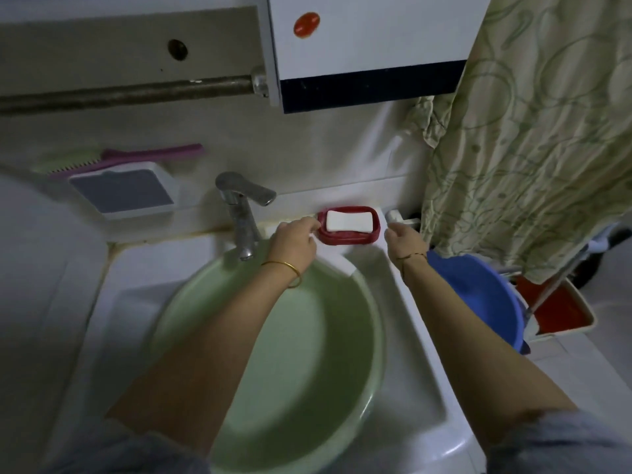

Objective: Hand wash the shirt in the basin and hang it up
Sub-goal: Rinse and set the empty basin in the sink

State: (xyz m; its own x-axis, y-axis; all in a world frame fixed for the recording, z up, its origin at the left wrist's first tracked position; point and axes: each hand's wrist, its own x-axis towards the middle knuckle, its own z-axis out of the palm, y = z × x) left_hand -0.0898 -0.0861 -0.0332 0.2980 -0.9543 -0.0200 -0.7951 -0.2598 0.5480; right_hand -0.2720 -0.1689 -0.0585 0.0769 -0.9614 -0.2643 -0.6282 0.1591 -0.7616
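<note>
Head view looks down on a pale green basin (307, 336) sitting in a white sink (410, 388) under a chrome faucet (244, 213). No shirt shows anywhere in the frame, and I can make out no cloth in the basin; whether it holds water is hard to tell.

Both arms reach over the basin to the sink's back ledge. The left hand (294, 242) has its fingers curled at the left rim of a red soap dish (342, 238) and seems to pinch it. The right hand (405, 242) sits just right of the dish, fingers loosely curled near a small white fitting (393, 215); I cannot tell whether it holds anything. A white soap bar (349, 221) lies in the dish.

By my judgement this is the soap-fetching stage, with washing not yet begun. The bar will likely be slick once wet, so take it across its long sides. The shirt, when it comes, should be soft and limp, and heavy when soaked: gather it in bunches, and lift by the shoulders for hanging.
</note>
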